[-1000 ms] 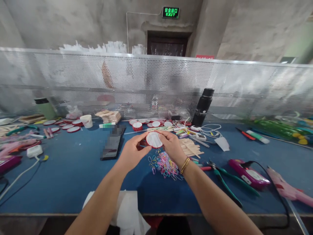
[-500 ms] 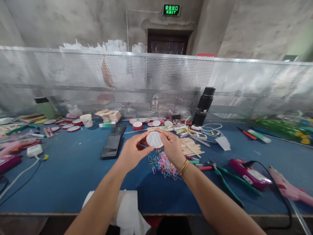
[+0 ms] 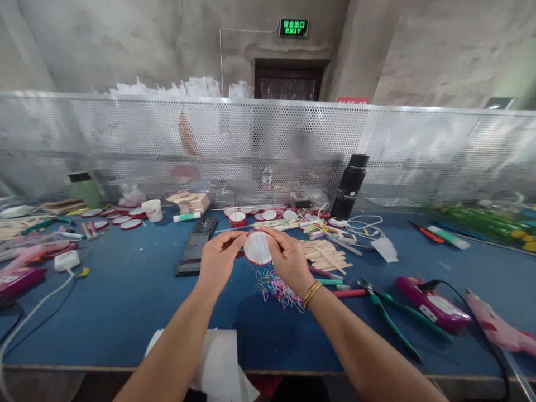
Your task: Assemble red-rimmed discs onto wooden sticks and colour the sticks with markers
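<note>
Between my two hands is a round white disc with a red rim (image 3: 257, 248), held up above the blue table, its white face toward me. My left hand (image 3: 221, 254) pinches its left edge between thumb and fingers. On the opposite edge, my right hand (image 3: 288, 257) grips with thumb and fingers; a gold bracelet (image 3: 312, 294) circles that wrist. Just below the disc lies a heap of small colourful plastic clips (image 3: 285, 290). Wooden craft sticks (image 3: 326, 255) are spread to the right of my right hand. A black phone-like slab (image 3: 196, 248) lies left of my left hand.
Green-handled pliers (image 3: 393, 318), a purple device (image 3: 433, 301) and a pink glue gun (image 3: 498, 324) lie at the right. More red-rimmed discs (image 3: 130, 224) sit toward the back. A black bottle (image 3: 350, 187) and a paper cup (image 3: 153, 210) stand before the perforated metal screen (image 3: 234, 139).
The disc has turned to face me more fully and shifted slightly left and down. My left fingers have moved from around its back to its left edge. The camera view has tilted slightly upward.
</note>
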Demonstrator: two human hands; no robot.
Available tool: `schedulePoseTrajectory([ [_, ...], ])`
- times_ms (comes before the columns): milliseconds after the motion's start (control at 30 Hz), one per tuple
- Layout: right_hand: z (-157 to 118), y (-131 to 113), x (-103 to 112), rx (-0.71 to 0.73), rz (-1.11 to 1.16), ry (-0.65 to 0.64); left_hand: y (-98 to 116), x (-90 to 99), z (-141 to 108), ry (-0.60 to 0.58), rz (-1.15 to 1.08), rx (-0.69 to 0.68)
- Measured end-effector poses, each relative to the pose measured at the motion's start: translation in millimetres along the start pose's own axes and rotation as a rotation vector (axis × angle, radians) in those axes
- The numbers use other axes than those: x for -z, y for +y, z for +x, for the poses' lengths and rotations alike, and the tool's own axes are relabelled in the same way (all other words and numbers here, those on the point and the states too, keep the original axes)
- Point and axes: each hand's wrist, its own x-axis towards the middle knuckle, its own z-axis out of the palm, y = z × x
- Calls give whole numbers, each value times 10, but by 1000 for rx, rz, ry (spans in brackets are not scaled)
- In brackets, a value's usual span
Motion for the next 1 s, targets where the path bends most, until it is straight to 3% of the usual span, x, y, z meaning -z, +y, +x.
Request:
schedulePoseTrajectory([
  [333, -38, 9, -34, 30, -44, -27, 12, 0, 26, 51, -268, 317],
  [700, -58, 14, -55, 37, -42, -22, -28, 2, 42, 17, -308, 325],
  [1000, -26, 65, -71, 11, -28, -8, -3, -31, 23, 50, -211, 265],
])
